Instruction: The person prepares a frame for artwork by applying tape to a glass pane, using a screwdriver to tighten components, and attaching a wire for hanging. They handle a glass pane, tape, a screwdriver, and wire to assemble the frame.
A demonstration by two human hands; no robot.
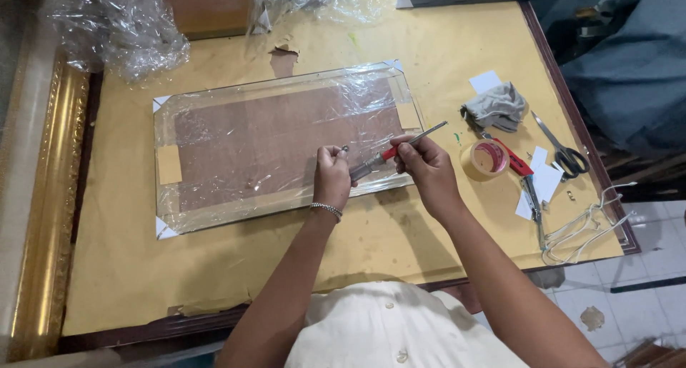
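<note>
Head cam, mid-frame: right hand [427,169] grips a red-handled tool [396,151], left hand [333,176] pinches a small metal bit [345,148], both over the plastic-wrapped frame [286,143] on the yellow table [214,268].

Tape roll [486,158] (right), bare tabletop [214,268] near.
</note>
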